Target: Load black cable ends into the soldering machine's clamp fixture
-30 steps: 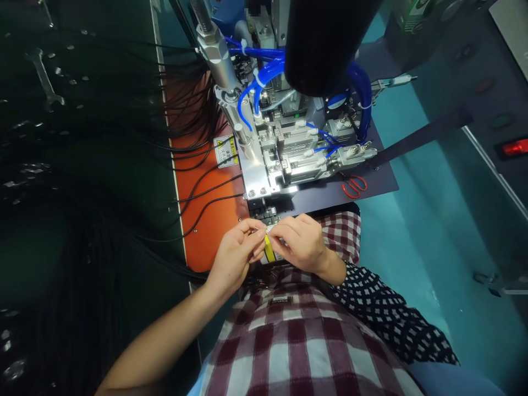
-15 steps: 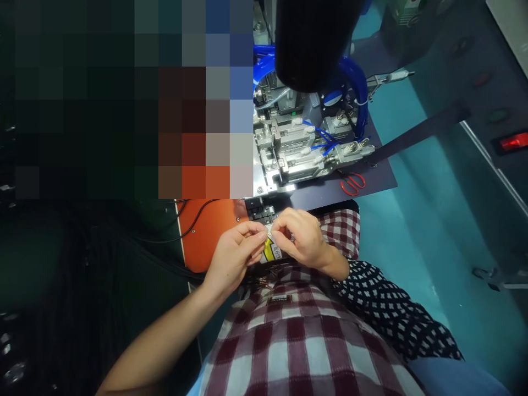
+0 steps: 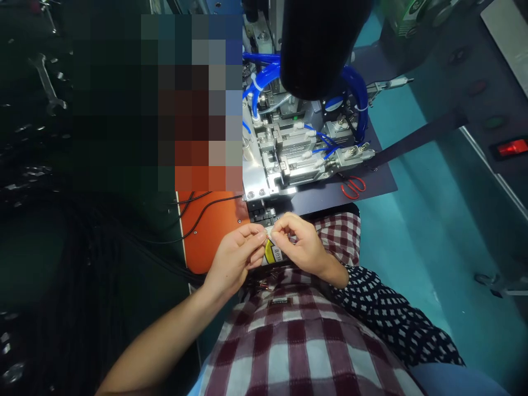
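Finding: compared with a second ago, the fingertips of the left hand (image 3: 236,254) and right hand (image 3: 303,246) appear slightly farther apart, at lower centre of the frame. A thin small piece (image 3: 268,237) shows in the gap, and more of the yellow label (image 3: 269,251) is exposed below it. Judgement: close fingertip work continues, with the piece under control.

Fingers: both hands are pinched nearly closed, seemingly on the piece; its hidden ends cannot be told.

Edges: the black block (image 3: 261,213) lies just above the hands, below the machine (image 3: 301,157); upward room is tight. The orange tabletop (image 3: 212,234) offers bare surface left of them, though black cables (image 3: 199,215) cross its upper part. Right of centre, red-handled scissors (image 3: 353,187) rest well apart on the dark plate (image 3: 319,201).
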